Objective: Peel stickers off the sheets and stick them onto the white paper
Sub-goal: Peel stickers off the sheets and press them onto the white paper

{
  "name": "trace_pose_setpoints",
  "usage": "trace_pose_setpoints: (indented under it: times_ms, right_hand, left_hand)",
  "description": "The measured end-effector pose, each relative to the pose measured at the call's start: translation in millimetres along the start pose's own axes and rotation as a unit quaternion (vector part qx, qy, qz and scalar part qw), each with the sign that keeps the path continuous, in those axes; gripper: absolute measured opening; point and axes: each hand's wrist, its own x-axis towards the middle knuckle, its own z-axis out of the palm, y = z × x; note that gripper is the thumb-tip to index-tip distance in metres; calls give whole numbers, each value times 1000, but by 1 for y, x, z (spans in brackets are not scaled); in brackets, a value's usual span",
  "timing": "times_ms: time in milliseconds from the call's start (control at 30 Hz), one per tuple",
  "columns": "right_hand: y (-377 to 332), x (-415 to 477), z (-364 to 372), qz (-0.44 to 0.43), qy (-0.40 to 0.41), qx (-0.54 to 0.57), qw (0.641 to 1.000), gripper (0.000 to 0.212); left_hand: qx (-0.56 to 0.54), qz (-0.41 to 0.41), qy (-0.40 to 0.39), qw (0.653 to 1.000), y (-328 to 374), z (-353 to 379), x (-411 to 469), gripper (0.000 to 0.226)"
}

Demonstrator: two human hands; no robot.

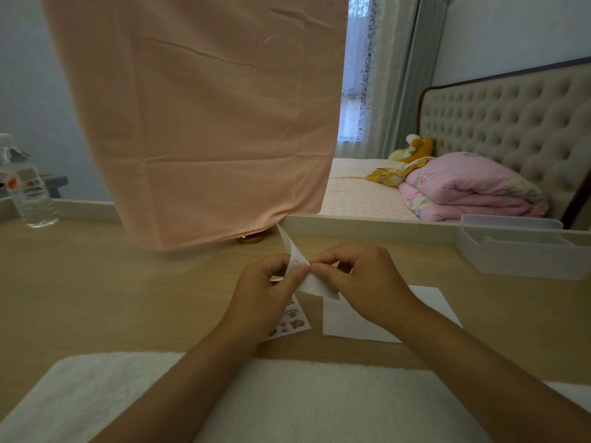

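Fleecy mat (287, 394) at desk's (128, 298) near edge; beyond, sticker sheet (315, 286) pinched between left hand (267, 284) and right hand (363, 276).
One sticker's corner is best lifted slowly, sheet bent back.

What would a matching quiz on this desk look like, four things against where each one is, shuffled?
Things
1. water bottle
2. clear plastic box
3. white paper
4. curled sticker sheet

Places
A. pinched between left hand and right hand
B. far left of the desk
C. lying flat on the desk, right of middle
D. far right of the desk

Pairs: 1-B, 2-D, 3-C, 4-A
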Motion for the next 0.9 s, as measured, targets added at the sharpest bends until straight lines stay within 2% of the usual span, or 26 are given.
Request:
trace_pose_setpoints:
  times_ms: [167,333,500,600,700,900]
  right_hand:
    - [-1,1,-2,31,-29,36,998,12]
    - [-2,1,1,32,-26,39,998,13]
    - [0,-2,2,-16,6,-37,999,12]
    - [-1,-4,1,-80,9,-116,990,26]
    - [-1,-4,1,-76,2,-130,989,29]
    - [-2,-4,2,-42,-14,-108,993,17]
  left_hand:
    - [31,36,-19,999,-2,-4,1,13]
    - [55,66,-16,996,-5,-5,3,13]
    - [9,12,3,1000,0,0,0,14]
    - [18,11,3,1000,1,2,-1,16]
    - [40,18,4,999,2,0,0,16]
    - [68,42,-3,997,1,-3,0,15]
